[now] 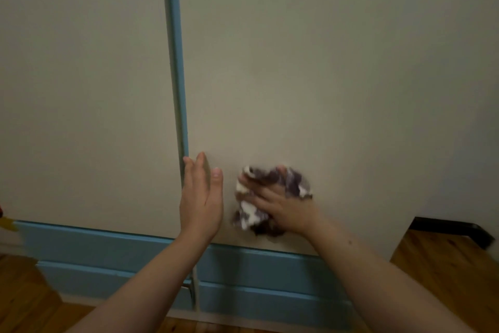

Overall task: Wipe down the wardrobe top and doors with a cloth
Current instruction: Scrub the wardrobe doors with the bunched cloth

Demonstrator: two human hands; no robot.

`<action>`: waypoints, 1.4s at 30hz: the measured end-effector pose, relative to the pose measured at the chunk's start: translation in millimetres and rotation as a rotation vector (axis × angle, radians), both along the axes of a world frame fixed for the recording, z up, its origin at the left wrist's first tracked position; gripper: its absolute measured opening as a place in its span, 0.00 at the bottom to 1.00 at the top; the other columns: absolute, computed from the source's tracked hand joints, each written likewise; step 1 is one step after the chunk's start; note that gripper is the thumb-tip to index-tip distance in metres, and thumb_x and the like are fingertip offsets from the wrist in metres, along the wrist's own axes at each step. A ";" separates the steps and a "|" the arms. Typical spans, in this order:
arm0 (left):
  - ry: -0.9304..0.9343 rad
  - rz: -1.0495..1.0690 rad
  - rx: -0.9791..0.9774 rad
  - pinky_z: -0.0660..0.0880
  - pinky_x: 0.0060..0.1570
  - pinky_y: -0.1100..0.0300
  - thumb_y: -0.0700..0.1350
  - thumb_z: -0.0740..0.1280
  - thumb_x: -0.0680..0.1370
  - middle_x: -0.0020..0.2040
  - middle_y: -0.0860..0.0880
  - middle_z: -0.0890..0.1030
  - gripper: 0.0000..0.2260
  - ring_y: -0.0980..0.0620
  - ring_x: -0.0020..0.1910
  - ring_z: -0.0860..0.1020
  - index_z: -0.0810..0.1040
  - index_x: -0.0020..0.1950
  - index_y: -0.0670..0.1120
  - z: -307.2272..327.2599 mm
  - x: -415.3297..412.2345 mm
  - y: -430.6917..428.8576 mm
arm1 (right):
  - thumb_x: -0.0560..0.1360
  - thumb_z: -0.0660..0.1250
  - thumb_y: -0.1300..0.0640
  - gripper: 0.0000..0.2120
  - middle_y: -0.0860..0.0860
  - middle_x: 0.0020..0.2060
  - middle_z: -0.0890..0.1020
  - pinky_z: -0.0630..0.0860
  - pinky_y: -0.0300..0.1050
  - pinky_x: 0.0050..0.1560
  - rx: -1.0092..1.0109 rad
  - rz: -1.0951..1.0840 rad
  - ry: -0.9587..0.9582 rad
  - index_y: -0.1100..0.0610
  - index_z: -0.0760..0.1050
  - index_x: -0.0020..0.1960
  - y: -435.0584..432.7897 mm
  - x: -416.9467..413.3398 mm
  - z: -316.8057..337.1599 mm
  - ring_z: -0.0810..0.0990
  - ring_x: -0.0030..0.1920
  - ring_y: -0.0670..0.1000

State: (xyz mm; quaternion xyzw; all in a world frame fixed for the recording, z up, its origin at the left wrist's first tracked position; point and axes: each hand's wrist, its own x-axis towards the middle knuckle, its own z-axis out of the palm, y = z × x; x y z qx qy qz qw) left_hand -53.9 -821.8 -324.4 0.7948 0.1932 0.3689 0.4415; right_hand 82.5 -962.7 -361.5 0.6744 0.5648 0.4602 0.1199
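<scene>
The right hand (283,208) holds a crumpled cloth (249,212) against the lower part of the right wardrobe door (324,76). The cloth is patterned in purple, white and dark brown, and it is bunched into a loose wad between the palm and the cream door panel. The fingers spread over the wad and dig into its folds. Fabric bulges out past the hand on the left side, on the far side above the fingertips, and a little on the right. One fingertip shows above the upper edge of the wad. Both the cloth and this hand are blurred, so the exact lie of each finger cannot be told.

The left hand (201,197) is just to the left of the cloth, apart from it by a narrow gap. Its fingers are straight and close together, pointing up, with the thumb raised beside them and the palm turned right, toward the cloth. It holds nothing. Its fingertips lie at the left edge of the right door, next to the blue strip (175,49) that runs upright between this door and the left wardrobe door (81,76).

Below both doors runs a blue base (121,246), stepped in two bands. A wooden floor (445,265) shows at the near left and to the right, where a black object (453,227) lies beside the wardrobe's side.
</scene>
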 end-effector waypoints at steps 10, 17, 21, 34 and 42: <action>0.011 0.100 0.038 0.49 0.72 0.51 0.64 0.46 0.72 0.77 0.45 0.44 0.34 0.48 0.76 0.46 0.51 0.76 0.50 -7.1 14.3 -11.3 | 0.71 0.65 0.50 0.26 0.54 0.71 0.63 0.41 0.63 0.70 0.397 0.043 -0.007 0.49 0.68 0.69 -4.7 6.8 69.5 0.51 0.75 0.52; 0.055 0.102 0.064 0.43 0.72 0.54 0.66 0.44 0.70 0.76 0.41 0.41 0.37 0.46 0.75 0.42 0.49 0.76 0.49 -6.7 16.6 -15.4 | 0.60 0.69 0.49 0.47 0.50 0.77 0.46 0.38 0.60 0.71 0.027 -0.222 0.079 0.45 0.52 0.75 -62.5 11.5 -75.9 0.60 0.72 0.49; 0.081 0.097 0.074 0.42 0.71 0.54 0.63 0.46 0.72 0.76 0.41 0.40 0.35 0.45 0.75 0.42 0.48 0.76 0.50 -6.9 16.4 -15.2 | 0.56 0.75 0.47 0.57 0.48 0.76 0.43 0.35 0.59 0.72 -0.171 -0.309 0.081 0.45 0.45 0.76 -93.5 11.4 -121.8 0.58 0.71 0.50; 0.117 0.122 0.096 0.42 0.72 0.52 0.55 0.53 0.79 0.76 0.42 0.37 0.30 0.45 0.75 0.39 0.43 0.76 0.49 -3.0 17.0 -22.6 | 0.74 0.58 0.52 0.27 0.50 0.76 0.53 0.52 0.65 0.70 0.333 0.058 0.073 0.47 0.59 0.73 -101.8 40.1 67.0 0.50 0.76 0.51; 0.128 0.175 0.126 0.43 0.72 0.51 0.62 0.48 0.72 0.76 0.40 0.38 0.36 0.41 0.75 0.41 0.43 0.76 0.48 -7.7 22.4 -24.7 | 0.75 0.56 0.45 0.27 0.49 0.77 0.47 0.48 0.65 0.69 0.577 -0.032 0.055 0.48 0.58 0.73 -106.2 39.8 28.3 0.48 0.76 0.55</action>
